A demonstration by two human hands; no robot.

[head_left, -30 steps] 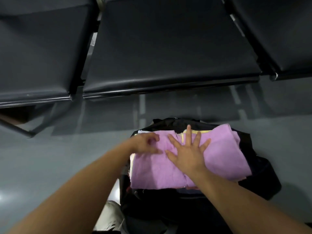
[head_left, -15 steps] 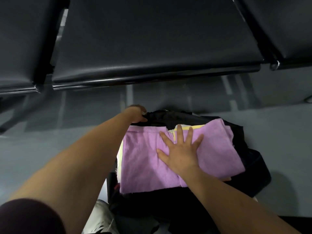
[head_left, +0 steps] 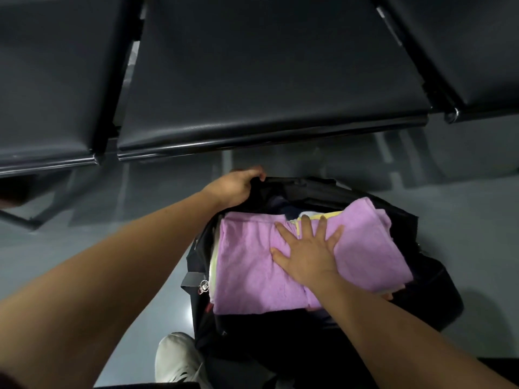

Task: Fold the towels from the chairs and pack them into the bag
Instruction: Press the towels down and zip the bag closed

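Observation:
A black bag (head_left: 438,287) stands open on the grey floor in front of the chairs. A folded purple towel (head_left: 247,265) lies on top of its contents, with a yellow towel edge (head_left: 325,217) showing under it. My right hand (head_left: 309,248) presses flat on the purple towel, fingers spread. My left hand (head_left: 236,186) grips the bag's far left rim, fingers curled over the black fabric.
A row of black padded chairs (head_left: 266,80) runs across the top, their seats bare. A white shoe (head_left: 177,360) shows at the bottom, next to the bag. A zip pull (head_left: 203,286) hangs at the bag's left side.
My left hand left the purple towel, moved to the bag's far rim and took hold of it, pulling the opening wider. My right hand stayed flat on the towel.

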